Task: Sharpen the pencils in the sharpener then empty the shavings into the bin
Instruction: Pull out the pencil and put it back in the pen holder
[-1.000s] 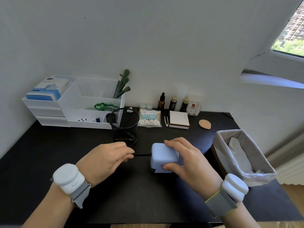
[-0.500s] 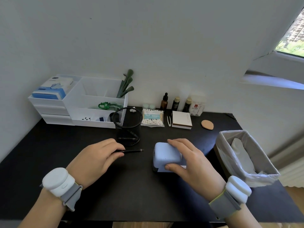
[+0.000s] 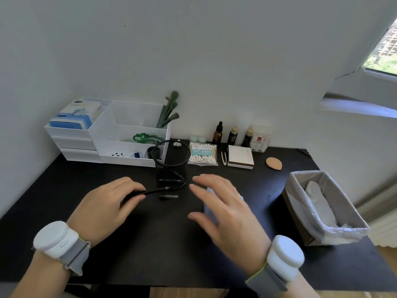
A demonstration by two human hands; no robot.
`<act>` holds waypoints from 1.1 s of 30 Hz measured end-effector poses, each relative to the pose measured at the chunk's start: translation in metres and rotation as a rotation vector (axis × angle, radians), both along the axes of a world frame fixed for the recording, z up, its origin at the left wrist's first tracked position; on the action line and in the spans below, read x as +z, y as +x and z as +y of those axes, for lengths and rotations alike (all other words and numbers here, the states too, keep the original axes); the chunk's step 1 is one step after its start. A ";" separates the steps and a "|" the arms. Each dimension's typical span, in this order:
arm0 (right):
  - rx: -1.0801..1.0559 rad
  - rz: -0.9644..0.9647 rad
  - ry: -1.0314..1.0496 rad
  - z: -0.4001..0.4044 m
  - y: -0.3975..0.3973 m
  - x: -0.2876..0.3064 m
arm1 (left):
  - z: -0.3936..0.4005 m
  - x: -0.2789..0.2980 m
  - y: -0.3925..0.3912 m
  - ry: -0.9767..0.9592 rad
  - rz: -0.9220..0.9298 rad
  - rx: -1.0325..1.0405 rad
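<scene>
Left hand (image 3: 103,208) rests low over the black desk top (image 3: 150,250), its fingers curled in and pinching a slim black pencil (image 3: 151,191) near its blunt end. That pencil's long axis runs from about eight o'clock to two o'clock across the desk, and its pale sharpened tip points toward two o'clock, ending just in front of the black wire-mesh pencil cup (image 3: 170,163). A short dark stub (image 3: 168,197), too small for me to make out, lies on the desk just past the tip, at about four o'clock from it.

Right hand (image 3: 223,214) is spread, fingers straight and fanned apart, blurred with movement. It holds nothing that I can see and hovers over the pale blue boxy sharpener (image 3: 209,208), which sits on the desk beneath the palm with only slivers of blue showing at the hand's edges; whether the palm touches it I cannot tell. Both wrists carry white round devices on grey straps.

At three o'clock from the sharpener, near the desk's right edge, stands the rectangular bin with a white plastic liner (image 3: 326,208), crumpled white paper inside. Along the wall at twelve o'clock sit a white plastic organiser (image 3: 111,138), a packet of cotton swabs (image 3: 203,154) and a few small bottles (image 3: 233,134).
</scene>
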State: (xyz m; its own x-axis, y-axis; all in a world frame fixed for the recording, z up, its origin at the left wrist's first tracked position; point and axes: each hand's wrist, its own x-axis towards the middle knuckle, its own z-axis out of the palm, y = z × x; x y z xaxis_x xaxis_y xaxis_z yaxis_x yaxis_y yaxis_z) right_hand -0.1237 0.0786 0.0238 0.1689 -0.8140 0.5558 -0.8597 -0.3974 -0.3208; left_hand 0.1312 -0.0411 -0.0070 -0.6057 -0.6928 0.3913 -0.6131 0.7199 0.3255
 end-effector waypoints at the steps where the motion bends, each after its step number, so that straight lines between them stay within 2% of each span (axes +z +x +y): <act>1: 0.018 0.006 0.013 -0.001 0.008 -0.002 | 0.000 0.001 0.003 0.001 -0.002 0.010; 8: -0.018 0.201 0.177 -0.026 0.043 -0.025 | 0.001 0.003 0.014 0.002 0.011 0.049; 19: -0.093 0.488 0.414 -0.050 0.066 -0.032 | 0.003 0.000 0.019 0.009 -0.006 0.051; 27: -0.179 0.499 0.288 -0.058 0.070 -0.051 | 0.001 0.002 0.012 0.006 -0.010 0.029; 33: -0.276 0.425 0.340 -0.062 0.079 -0.041 | 0.001 0.003 0.011 0.001 -0.017 0.035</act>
